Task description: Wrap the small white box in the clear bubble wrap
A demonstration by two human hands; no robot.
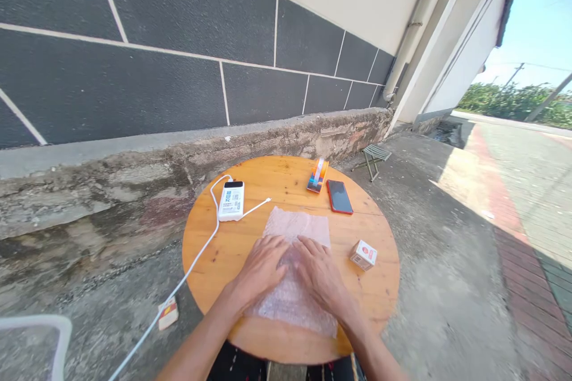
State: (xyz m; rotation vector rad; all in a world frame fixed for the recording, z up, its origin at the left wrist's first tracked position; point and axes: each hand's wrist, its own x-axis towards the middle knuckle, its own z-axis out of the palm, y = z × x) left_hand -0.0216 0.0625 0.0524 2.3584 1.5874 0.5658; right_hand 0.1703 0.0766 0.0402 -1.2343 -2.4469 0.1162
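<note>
A sheet of bubble wrap [295,227] lies flat on the round wooden table [379,286], running from the middle toward the near edge. My left hand [260,269] rests on the sheet's left half with fingers stretched flat. My right hand [320,272] presses the right half, fingers also flat and slightly spread. The two hands lie side by side, fingertips close together. Neither hand holds anything.
A white power bank [231,200] with a white cable [196,256] sits at the table's back left. A colourful packet [317,175] and a red phone [339,196] lie at the back. A small box [363,254] stands right. A folding stool [373,158] and a ground carton [168,313] are nearby.
</note>
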